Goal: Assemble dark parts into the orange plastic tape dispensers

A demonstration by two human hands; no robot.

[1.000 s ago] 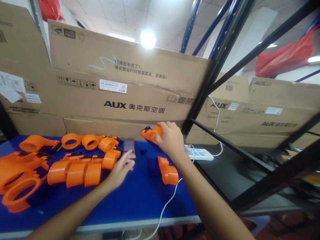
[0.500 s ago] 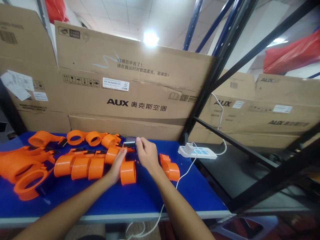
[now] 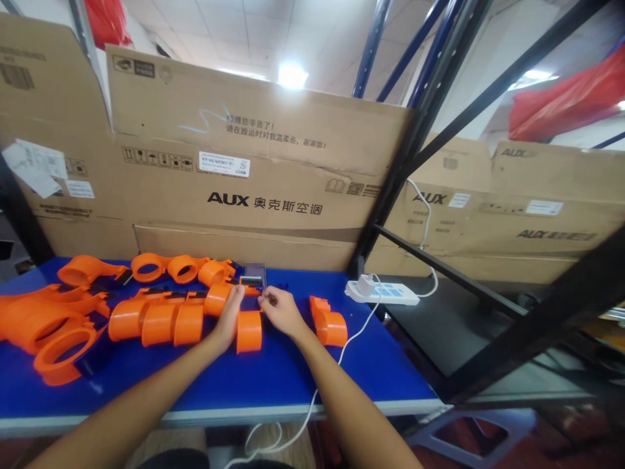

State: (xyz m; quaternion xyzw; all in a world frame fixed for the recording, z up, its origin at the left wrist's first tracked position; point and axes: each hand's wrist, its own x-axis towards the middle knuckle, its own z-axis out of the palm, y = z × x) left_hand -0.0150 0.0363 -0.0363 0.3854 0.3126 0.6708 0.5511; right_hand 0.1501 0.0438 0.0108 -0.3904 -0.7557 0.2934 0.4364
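Observation:
An orange tape dispenser (image 3: 249, 329) lies on the blue table (image 3: 273, 378), at the right end of a row of like orange dispensers (image 3: 161, 320). My left hand (image 3: 227, 317) rests along its left side, fingers together and touching it. My right hand (image 3: 280, 311) pinches the black end of that dispenser from the right. A phone (image 3: 254, 273) stands just behind both hands, against the cardboard.
More orange dispensers (image 3: 53, 326) crowd the table's left part, and one more (image 3: 329, 322) lies to the right of my right hand. A white power strip (image 3: 385, 294) with a cable sits at the table's right edge. Large cardboard boxes (image 3: 254, 169) wall the back; a black rack (image 3: 439, 117) stands right.
My right hand carried an orange dispenser from the back right down to the row's right end. My left hand moved from the phone onto that dispenser. The camera drifted slightly.

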